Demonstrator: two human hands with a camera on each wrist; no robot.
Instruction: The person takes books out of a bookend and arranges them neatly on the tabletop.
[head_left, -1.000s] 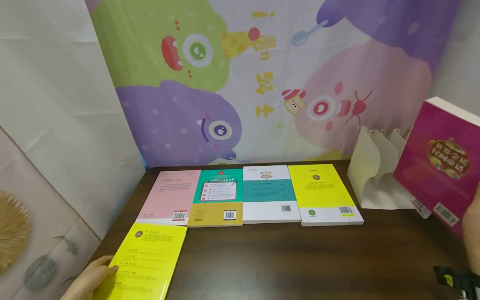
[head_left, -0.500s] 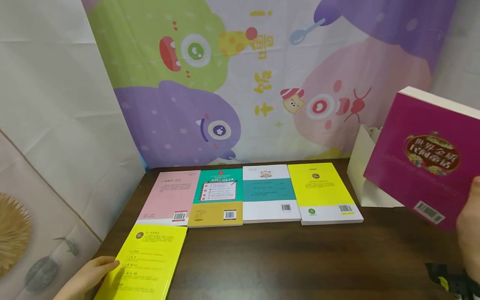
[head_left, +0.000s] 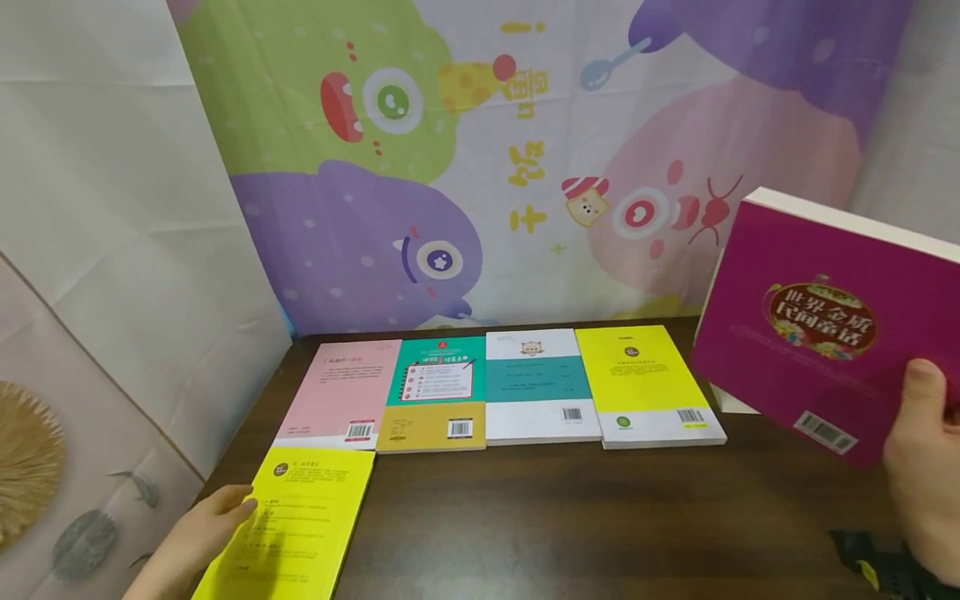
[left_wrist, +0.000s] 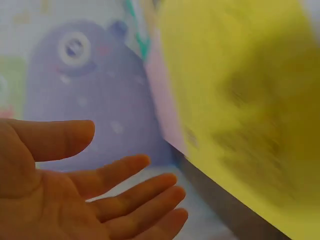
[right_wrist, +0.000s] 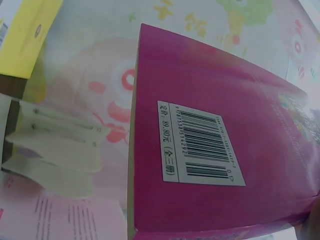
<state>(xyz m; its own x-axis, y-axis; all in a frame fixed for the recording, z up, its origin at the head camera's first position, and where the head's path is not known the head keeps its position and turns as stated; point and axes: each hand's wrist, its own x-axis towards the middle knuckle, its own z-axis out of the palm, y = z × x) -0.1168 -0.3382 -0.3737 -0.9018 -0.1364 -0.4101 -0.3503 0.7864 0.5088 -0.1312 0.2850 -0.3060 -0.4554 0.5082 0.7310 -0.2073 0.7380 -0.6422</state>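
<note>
In the head view my right hand (head_left: 926, 471) grips a thick magenta book (head_left: 795, 267) by its spine-side edge, thumb on the cover. The book is held tilted above the table's right side, its back cover and barcode towards me. In the right wrist view that book (right_wrist: 200, 75) fills the middle, barcode label in front. My left hand (head_left: 202, 533) hovers at the left edge of a yellow book (head_left: 322, 508) lying at the front left. The left wrist view shows the left hand's fingers (left_wrist: 135, 200) loosely extended, a gap between them and the yellow book (left_wrist: 210, 65).
Along the table's back lie a pink book (head_left: 341, 387), a green-and-ochre book (head_left: 442, 421), a white-and-teal book (head_left: 540, 425) and a yellow-and-white book (head_left: 637, 392). A white rack with wavy dividers (right_wrist: 55, 140) stands at the right, mostly hidden behind the magenta book. A cartoon cloth (head_left: 525, 275) hangs behind.
My right hand has carried the magenta book leftwards from the right edge, turning it a little, so it now covers most of the rack. The left hand has shifted slightly up and right, its grip loosened.
</note>
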